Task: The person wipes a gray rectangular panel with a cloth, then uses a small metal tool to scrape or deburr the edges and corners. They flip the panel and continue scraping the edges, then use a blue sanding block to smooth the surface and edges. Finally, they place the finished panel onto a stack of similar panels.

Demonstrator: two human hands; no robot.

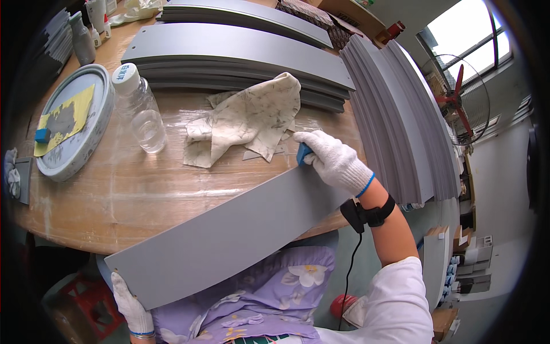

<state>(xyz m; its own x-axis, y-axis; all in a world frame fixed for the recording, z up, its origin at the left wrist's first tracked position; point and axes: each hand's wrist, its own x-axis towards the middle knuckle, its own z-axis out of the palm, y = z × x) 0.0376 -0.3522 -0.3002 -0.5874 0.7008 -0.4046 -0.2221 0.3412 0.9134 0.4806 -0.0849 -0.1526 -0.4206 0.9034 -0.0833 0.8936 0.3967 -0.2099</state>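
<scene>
A long grey panel (229, 235) lies aslant, its far right part over the table's edge and its near left end over my lap. My left hand (130, 307), in a white knitted glove, grips the near left end with the thumb on top; its other fingers are hidden beneath. In its white glove, my right hand (335, 159) is closed on a small blue block (303, 153), which touches the far edge of the panel near its right end. Just beyond lies a crumpled, stained white cloth (246, 117).
Stacked grey panels (240, 49) lie at the back of the wooden table (160, 195); more panels (389, 114) stand at right. A clear bottle (140, 109) is near a round lid (103, 129) bearing yellow sandpaper (80, 114) and another blue block (42, 136). A fan (458, 100) stands far right.
</scene>
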